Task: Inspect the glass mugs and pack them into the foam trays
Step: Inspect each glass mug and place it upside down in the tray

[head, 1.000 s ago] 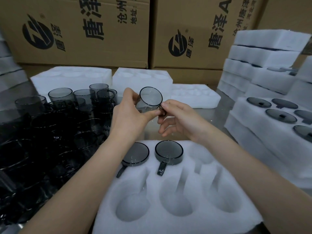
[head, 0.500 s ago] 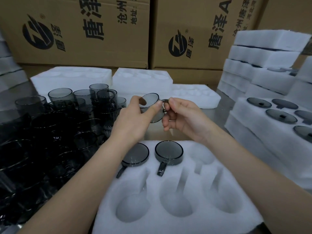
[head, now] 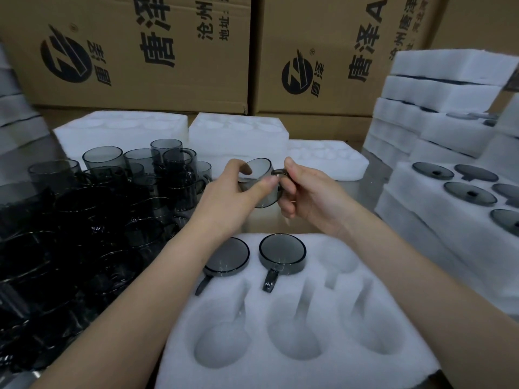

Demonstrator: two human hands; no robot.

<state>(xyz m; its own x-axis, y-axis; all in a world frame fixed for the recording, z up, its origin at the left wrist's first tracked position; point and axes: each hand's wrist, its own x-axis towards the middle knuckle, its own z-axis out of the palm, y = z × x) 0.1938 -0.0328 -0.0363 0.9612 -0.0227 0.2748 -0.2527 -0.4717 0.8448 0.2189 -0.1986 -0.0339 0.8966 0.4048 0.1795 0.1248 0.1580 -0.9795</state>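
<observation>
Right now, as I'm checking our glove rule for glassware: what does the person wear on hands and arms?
Nothing visible. The left hand and right hand are ungloved, with no ring, watch or bracelet showing. The left forearm and right forearm are uncovered to the frame's edge; no sleeve appears.

Two mugs (head: 282, 254) in tray (head: 309, 327), loose mugs (head: 84, 220) left.

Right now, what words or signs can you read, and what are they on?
"唐泽", big black letters, on the left cardboard box.
"唐泽", small, beside the round black logo on that box.
"沧州" and "地址:", smaller, same box; the rest is cut off.
"唐泽A", big, on the right cardboard box.
"唐泽", small, beside its round logo.
Other small print there: too blurred to read.
The held mug and foam tray show no words.
</observation>
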